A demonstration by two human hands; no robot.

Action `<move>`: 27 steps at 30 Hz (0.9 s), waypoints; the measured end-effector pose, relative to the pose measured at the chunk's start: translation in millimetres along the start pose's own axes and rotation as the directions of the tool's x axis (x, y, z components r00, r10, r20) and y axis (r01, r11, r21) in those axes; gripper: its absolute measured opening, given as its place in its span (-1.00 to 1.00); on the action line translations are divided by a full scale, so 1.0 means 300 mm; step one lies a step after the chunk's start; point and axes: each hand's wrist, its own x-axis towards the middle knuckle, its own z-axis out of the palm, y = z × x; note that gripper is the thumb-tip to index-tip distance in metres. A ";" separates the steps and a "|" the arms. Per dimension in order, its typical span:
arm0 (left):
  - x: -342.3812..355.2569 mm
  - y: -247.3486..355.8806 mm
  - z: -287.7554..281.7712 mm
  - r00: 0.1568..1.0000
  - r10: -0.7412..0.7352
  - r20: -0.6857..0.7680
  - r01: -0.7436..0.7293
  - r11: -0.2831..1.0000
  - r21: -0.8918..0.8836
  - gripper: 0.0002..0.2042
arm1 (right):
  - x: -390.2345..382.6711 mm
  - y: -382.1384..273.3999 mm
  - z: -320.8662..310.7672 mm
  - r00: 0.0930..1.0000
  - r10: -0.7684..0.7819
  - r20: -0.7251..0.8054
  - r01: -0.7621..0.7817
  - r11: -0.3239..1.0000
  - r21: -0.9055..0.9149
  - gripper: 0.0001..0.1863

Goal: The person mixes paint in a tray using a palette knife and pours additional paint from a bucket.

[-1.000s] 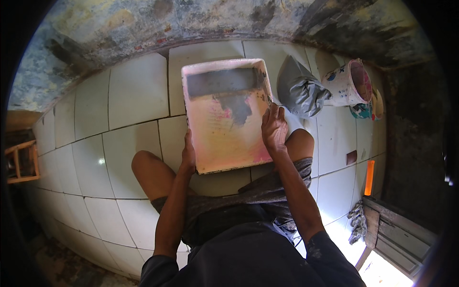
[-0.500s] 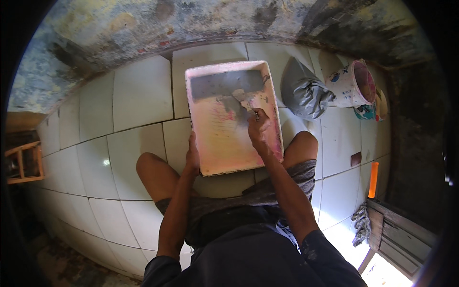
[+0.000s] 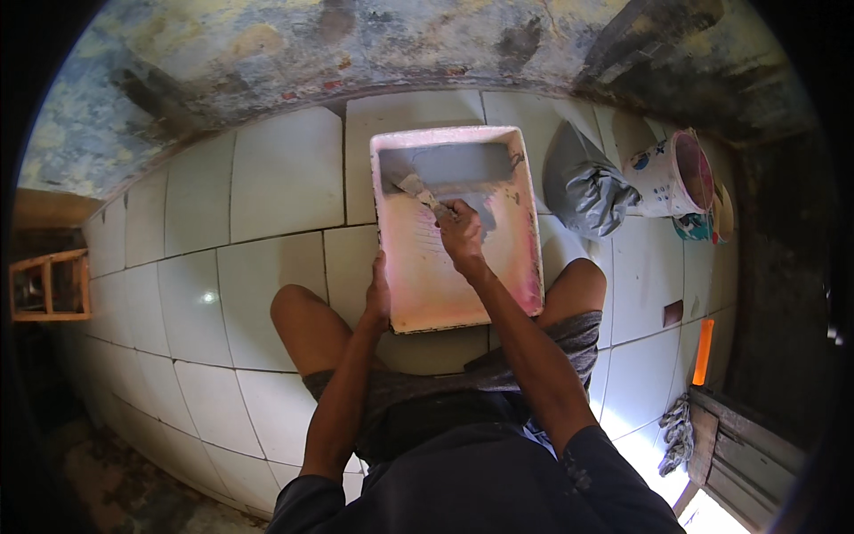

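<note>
A pinkish paint tray (image 3: 418,289) sits between my knees, with a band of wet grey material (image 3: 471,160) along its far end and grey smears below. My left hand (image 3: 378,285) grips the tray's left side near the lower corner. My right hand (image 3: 458,231) is closed round a scraper (image 3: 414,187), whose grey-coated flat blade reaches into the left end of the grey band. Right of the tray is a crumpled grey plastic bag (image 3: 592,187).
A stained white bucket (image 3: 658,178) lies beside the bag, with a teal item (image 3: 692,227) behind it. An orange bar (image 3: 703,351), grey rags (image 3: 676,436) and wooden boards (image 3: 747,454) are at the right. A wooden frame (image 3: 49,289) stands far left; a mottled wall (image 3: 400,44) rises ahead.
My right hand left the tray's right edge, appeared with the scraper inside the tray, and moved leftward across it to the left end of the grey band. My left hand still grips the side.
</note>
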 end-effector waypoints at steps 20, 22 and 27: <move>-0.015 0.017 0.015 1.000 -0.013 0.006 0.013 1.000 -0.010 -0.28 | -0.049 -0.038 0.002 0.982 -0.102 -0.157 0.085 0.990 -0.114 -0.83; -0.015 0.015 0.025 1.000 0.000 -0.026 0.000 1.000 0.007 -0.25 | -0.037 -0.024 0.002 0.984 -0.028 -0.176 0.005 0.991 -0.135 -0.83; 0.003 -0.003 0.003 1.000 -0.004 0.009 0.004 1.000 -0.007 -0.23 | -0.037 0.002 -0.058 0.982 -0.113 -0.153 0.097 0.989 -0.108 -0.82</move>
